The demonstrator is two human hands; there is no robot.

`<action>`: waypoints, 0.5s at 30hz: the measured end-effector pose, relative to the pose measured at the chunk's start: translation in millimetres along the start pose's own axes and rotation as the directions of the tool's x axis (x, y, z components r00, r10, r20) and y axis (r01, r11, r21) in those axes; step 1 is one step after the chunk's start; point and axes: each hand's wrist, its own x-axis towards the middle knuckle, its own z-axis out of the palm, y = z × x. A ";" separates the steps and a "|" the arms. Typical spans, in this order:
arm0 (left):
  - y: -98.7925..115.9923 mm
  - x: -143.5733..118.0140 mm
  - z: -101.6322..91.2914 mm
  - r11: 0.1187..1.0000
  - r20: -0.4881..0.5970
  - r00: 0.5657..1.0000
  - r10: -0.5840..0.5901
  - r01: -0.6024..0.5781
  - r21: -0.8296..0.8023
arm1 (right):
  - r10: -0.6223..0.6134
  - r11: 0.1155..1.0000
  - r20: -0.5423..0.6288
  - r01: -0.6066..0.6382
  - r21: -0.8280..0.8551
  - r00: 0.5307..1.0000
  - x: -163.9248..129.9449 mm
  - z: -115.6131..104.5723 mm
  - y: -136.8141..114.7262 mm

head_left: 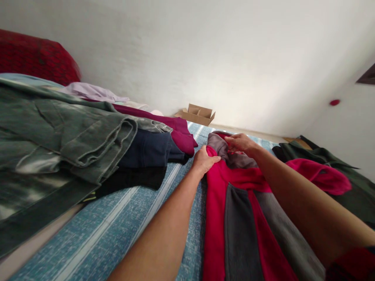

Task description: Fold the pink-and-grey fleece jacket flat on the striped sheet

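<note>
red and grey fleece garment (243,218) lies lengthwise on the blue striped bedspread (117,222), both hands at its far end.

left hand (204,160) reaches far along an outstretched forearm, palm down, fingers curled and pinching the red edge at the garment's far left corner. right hand (240,143) comes in from the right, forearm crossing over the garment, fingers bent and gripping the bunched grey fabric at the far end, just beyond the left hand. the garment runs from the near edge up to both grips, red and grey panels side by side. left of it sits a pile of folded clothes (88,148), green, navy and maroon. on the right lies a dark green garment (336,164) with a pink piece (322,175) on top. a cardboard box (197,114) stands by the far wall.
</note>
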 end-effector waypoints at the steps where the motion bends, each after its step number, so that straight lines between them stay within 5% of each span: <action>1: 0.2 0.8 -1.1 0.998 0.000 0.999 0.047 -0.047 0.032 | 0.007 0.997 0.017 -0.006 -0.072 1.000 -5.2 -8.4 3.7; 6: -0.5 3.6 -4.1 0.977 0.115 0.973 0.198 -0.205 0.051 | 0.043 0.927 0.052 -0.020 -0.375 0.998 -31.2 -44.9 27.3; 11: -3.9 5.6 -3.7 0.978 0.134 0.973 0.188 -0.198 0.062 | 0.105 0.844 0.040 -0.067 -0.533 0.994 -43.6 -52.8 40.3; 15: -5.2 7.0 -3.0 0.980 0.122 0.979 0.164 -0.176 0.096 | 0.145 0.825 0.029 -0.104 -0.555 0.989 -59.0 -60.2 26.5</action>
